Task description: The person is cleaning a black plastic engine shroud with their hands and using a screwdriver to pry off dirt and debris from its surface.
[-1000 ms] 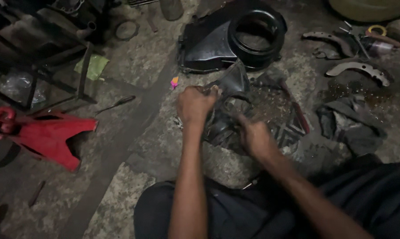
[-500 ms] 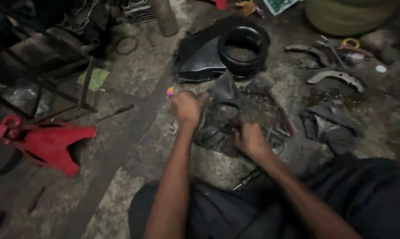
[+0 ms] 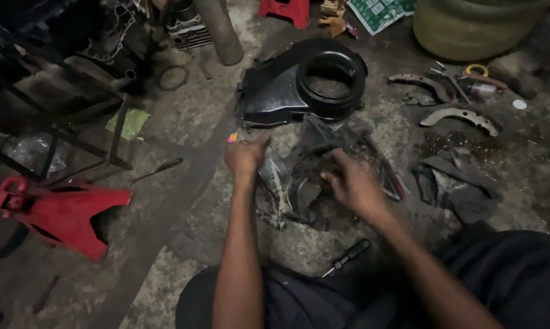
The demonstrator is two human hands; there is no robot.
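My left hand (image 3: pixel 246 157) grips the left edge of a dirty, torn plastic bag (image 3: pixel 311 176) that lies spread on the concrete floor. My right hand (image 3: pixel 351 183) rests on the bag's middle, fingers curled into the crumpled dark material. Whether something lies inside the bag under my hands is hidden. A black plastic engine cover (image 3: pixel 299 82) with a round opening lies just beyond the bag. A small pink-and-yellow bit (image 3: pixel 232 137) sits by my left thumb.
A red metal stand (image 3: pixel 62 213) lies at the left, a screwdriver (image 3: pixel 159 169) near it. Another screwdriver (image 3: pixel 349 256) lies by my knee. Two curved brake shoes (image 3: pixel 461 116) and small tools lie at right, a dark rag (image 3: pixel 458 183) below them. A green tub (image 3: pixel 470 24) stands at the back.
The view has tilted up and shifted, showing more of the far floor. My hands have spread apart on the bag, the right one sliding rightward.
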